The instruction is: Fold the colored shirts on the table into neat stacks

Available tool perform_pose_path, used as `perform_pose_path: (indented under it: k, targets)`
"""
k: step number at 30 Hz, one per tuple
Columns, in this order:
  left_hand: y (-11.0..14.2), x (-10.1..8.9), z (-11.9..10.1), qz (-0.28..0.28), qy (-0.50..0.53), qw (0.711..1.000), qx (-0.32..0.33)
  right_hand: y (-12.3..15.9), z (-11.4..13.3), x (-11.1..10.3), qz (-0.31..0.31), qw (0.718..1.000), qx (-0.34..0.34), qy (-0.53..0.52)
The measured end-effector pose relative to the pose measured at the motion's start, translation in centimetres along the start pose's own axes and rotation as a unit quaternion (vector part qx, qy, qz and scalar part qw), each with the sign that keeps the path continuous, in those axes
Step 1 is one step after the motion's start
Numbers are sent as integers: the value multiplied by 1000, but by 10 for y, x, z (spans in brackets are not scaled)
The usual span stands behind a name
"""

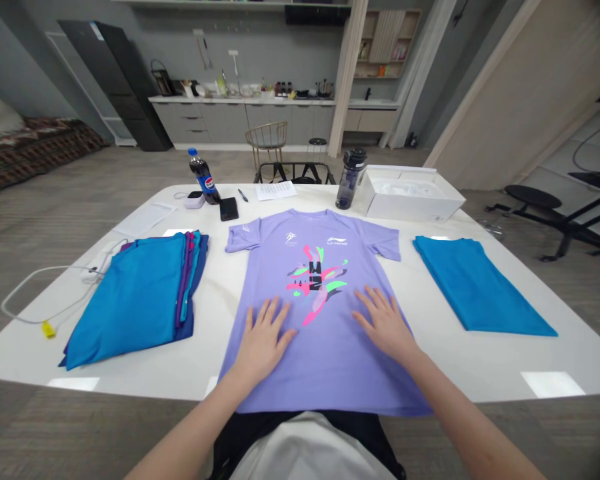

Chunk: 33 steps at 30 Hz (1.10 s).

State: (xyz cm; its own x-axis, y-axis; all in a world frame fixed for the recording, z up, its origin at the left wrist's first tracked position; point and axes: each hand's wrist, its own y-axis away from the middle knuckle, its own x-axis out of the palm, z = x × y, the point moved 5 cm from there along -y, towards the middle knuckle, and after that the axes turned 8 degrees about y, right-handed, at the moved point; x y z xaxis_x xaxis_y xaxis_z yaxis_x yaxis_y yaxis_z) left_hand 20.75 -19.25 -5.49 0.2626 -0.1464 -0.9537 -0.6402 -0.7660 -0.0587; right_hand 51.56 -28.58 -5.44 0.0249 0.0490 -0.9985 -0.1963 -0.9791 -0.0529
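On the white table point(433, 307), a folded stack point(135, 293) at its left and a folded blue garment point(485, 287) at its right look done, while the lavender shirt point(320, 353) at its middle lies flat, unfolded, under the left hand point(264, 339) and right hand point(386, 325) (fingers splayed, gripping nothing).

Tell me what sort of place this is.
Likely a kitchen-dining room, perhaps in a home: a long kitchen counter, a tall dark refrigerator and a white table with a purple T-shirt spread on it.
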Motion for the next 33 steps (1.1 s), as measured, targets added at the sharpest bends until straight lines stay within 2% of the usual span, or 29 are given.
perform_pose_path:
  k: [2, 4, 6, 7, 9, 11, 14, 16, 18, 21, 24, 26, 29, 33]
  targets:
    - [-50, -8, 11, -9, 8, 1000, -3, -54, 8, -3, 0, 999, -25, -29]
    - [-101, -12, 26, -16, 11, 1000, -5, -102, 8, 2, 13, 999, -10, -37]
    - [-138, -11, 47, -17, 9, 999, -34, -132, 0, 11, 24, 999, 36, -24]
    - [-148, -8, 58, -15, 7, 998, -60, -138, -6, 16, 26, 998, 63, -13]
    - [-151, -2, 77, -15, 2, 994, -111, -135, -19, 26, 20, 994, 111, 10]
    - [-140, 3, 87, -19, -8, 989, -145, -120, -29, 32, 11, 990, 135, 26]
    - [-122, 4, 90, -29, -31, 984, -172, -102, -36, 32, -14, 990, 140, 28]
    - [-125, -1, 86, -50, -46, 984, -166, -103, -38, 26, -46, 991, 125, 19]
    - [-145, -8, 82, -75, -51, 987, -132, -119, -42, 20, -70, 992, 108, 3]
    - [-196, -16, 84, -84, -38, 992, -87, -159, -55, 13, -59, 993, 102, -30]
    - [-247, -18, 104, -44, -11, 996, -79, -201, -79, 9, -34, 991, 120, -57]
    - [-267, -15, 126, -5, 6, 994, -112, -221, -101, 9, -11, 983, 164, -78]
    - [-272, -11, 160, 25, 12, 983, -182, -238, -132, 18, 50, 964, 233, -121]
    - [-264, -10, 186, 2, -4, 980, -197, -247, -156, 33, 77, 959, 236, -135]
